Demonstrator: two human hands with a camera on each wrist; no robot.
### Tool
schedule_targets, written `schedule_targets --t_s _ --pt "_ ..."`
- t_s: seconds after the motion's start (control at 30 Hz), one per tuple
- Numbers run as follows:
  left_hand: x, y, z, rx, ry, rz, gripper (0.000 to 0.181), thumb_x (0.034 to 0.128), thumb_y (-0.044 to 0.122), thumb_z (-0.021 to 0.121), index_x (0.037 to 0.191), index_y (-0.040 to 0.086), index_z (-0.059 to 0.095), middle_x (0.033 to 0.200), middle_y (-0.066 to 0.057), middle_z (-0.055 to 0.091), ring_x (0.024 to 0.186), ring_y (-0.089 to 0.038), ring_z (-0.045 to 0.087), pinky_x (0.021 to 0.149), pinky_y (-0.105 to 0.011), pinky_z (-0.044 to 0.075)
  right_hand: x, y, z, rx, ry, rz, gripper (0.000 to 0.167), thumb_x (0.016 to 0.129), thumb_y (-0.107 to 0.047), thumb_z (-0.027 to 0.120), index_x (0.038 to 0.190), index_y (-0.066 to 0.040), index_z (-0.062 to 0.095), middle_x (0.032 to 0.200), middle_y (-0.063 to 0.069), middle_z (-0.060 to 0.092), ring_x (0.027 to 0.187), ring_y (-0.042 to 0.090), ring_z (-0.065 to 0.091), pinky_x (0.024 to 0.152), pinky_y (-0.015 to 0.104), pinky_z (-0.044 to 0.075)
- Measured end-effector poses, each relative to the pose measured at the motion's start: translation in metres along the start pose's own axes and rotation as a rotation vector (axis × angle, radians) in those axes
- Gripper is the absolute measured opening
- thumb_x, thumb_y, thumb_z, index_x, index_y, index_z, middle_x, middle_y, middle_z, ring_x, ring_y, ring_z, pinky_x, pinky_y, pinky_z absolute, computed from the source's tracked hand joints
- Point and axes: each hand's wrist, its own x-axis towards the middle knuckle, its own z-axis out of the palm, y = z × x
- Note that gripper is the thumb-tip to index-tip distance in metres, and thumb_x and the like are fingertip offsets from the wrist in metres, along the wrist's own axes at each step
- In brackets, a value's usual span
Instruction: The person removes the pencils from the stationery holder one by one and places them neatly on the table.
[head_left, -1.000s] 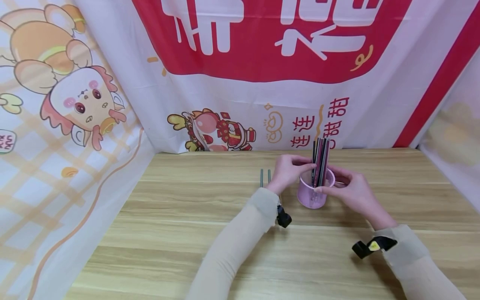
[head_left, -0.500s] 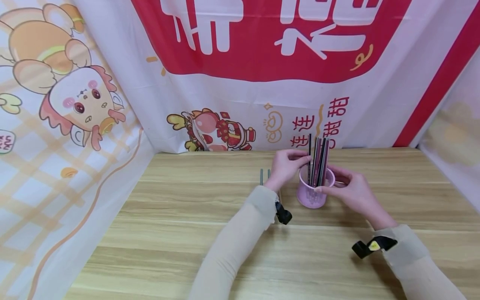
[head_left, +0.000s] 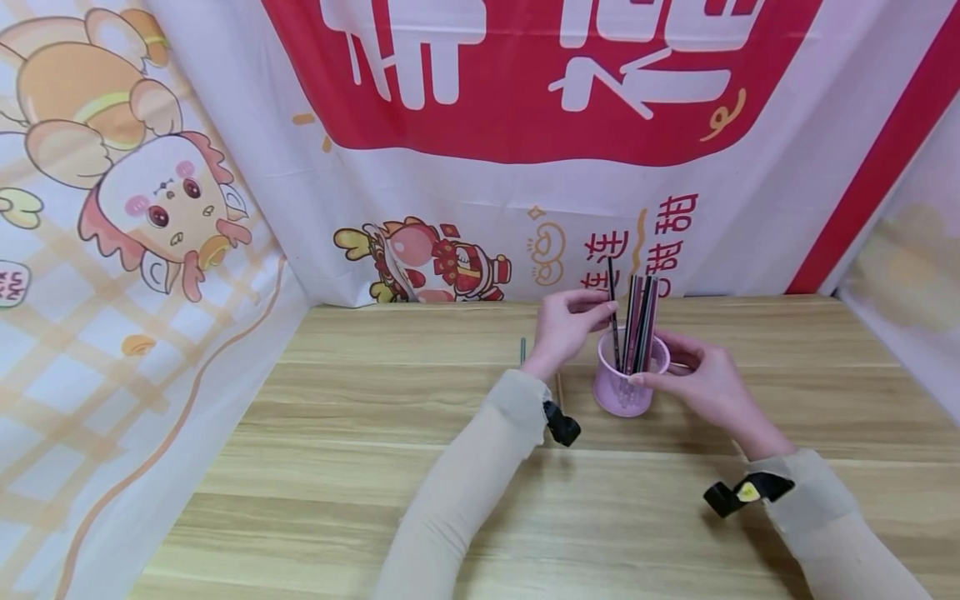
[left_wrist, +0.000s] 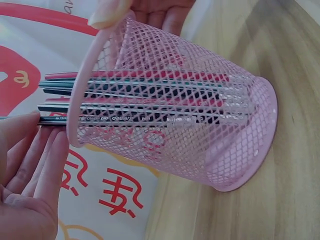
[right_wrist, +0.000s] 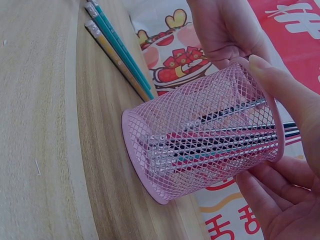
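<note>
Clearly, what counts most here is the line of the dark pencil [head_left: 616, 340] against the pink mesh pen cup [head_left: 622, 398]. The person's left hand [head_left: 564, 327] pinches that pencil between thumb and fingertips, just above the rim on the cup's left side. Its long axis stands near upright, the top leaning outward toward the left hand, while the lower part sits inside the mesh wall. In the left wrist view, its eraser end lies short of the cup's base, higher than the erasers of the bundled pencils [head_left: 642, 325], so a straight draw along its own length would probably suit it better than a sideways pull.

Opposite, the right hand [head_left: 703, 379] grips the cup by its rim, thumb on the near side and fingers round the far side, which should brace it against tugging. The left hand is clearly the nearer to the dark pencil; the right is across the cup's mouth.

Beyond the cup, to its left on the wooden table [head_left: 337, 467], lie green pencils [right_wrist: 121, 50] and a yellow pencil [right_wrist: 107, 44], close alongside one another and partly behind the left forearm in the head view.
</note>
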Motion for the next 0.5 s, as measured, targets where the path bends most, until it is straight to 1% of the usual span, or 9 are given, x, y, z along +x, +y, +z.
schedule_targets --t_s 0.1,0.2,0.37,0.5 --pt "0.000 0.002 -0.001 -0.020 -0.008 0.008 0.021 0.0866 0.005 0.081 0.107 0.002 0.076 0.093 -0.001 0.075 0.083 -0.015 0.073 0.075 -0.028 0.062 -0.001 0.000 0.000 0.002 -0.002 0.002 0.083 0.083 -0.030 0.088 0.149 -0.001 0.049 0.141 0.023 0.057 0.118 0.037 0.063 0.084 0.012 0.053" --pt "-0.001 0.005 -0.002 -0.030 -0.013 0.004 0.022 0.0867 0.006 0.081 0.108 0.003 0.076 0.095 -0.001 0.075 0.084 -0.016 0.073 0.076 -0.028 0.062 -0.001 0.000 0.000 -0.011 -0.004 0.008 0.083 0.083 -0.032 0.088 0.149 -0.002 0.049 0.140 0.022 0.057 0.118 0.037 0.063 0.084 0.012 0.053" --pt "-0.001 0.016 -0.004 -0.029 -0.001 -0.014 0.024 0.0864 0.009 0.082 0.109 0.005 0.076 0.096 -0.001 0.074 0.084 -0.016 0.073 0.075 -0.027 0.062 -0.001 0.001 0.001 -0.026 0.004 0.022 0.082 0.083 -0.034 0.088 0.149 -0.004 0.050 0.140 0.019 0.059 0.118 0.034 0.063 0.084 0.012 0.053" --pt "-0.001 0.024 -0.005 -0.059 0.002 0.003 0.025 0.0862 0.008 0.082 0.110 0.003 0.075 0.096 -0.003 0.075 0.084 -0.018 0.074 0.076 -0.028 0.062 -0.001 0.000 0.001 -0.023 0.009 0.023 0.081 0.083 -0.034 0.087 0.148 -0.004 0.050 0.140 0.019 0.059 0.118 0.034 0.063 0.084 0.013 0.053"
